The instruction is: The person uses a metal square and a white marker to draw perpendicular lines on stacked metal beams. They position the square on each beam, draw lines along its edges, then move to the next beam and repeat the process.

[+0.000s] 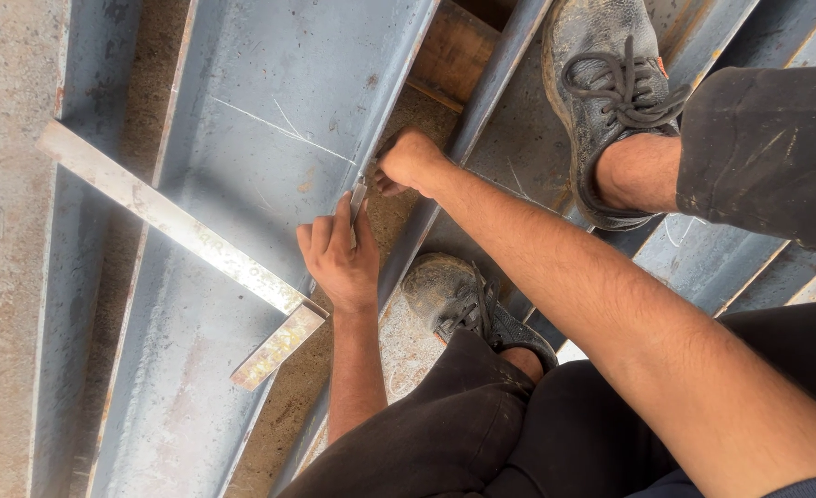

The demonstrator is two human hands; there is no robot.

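- The person is crouching over a grey steel beam [242, 184], one dusty shoe [611, 92] planted on a neighbouring beam [703, 249] and the other shoe [463, 300] on the concrete floor [2, 277].
- The left hand [341, 258] is resting at the beam's right edge, its fingers [320, 240] lying pressed together, the thumb steadying a small metal tool [358, 198].
- The right hand [410, 161] is closing in a fist just beside that tool, at the same edge; what its fingers are pinching cannot be told.
- A rusty steel square [177, 226] is lying across the beam, its long arm running from the left edge to the right edge, its short arm hanging past the right edge near the left wrist.
- A thin scribed line [279, 129] is crossing the beam above the hands.
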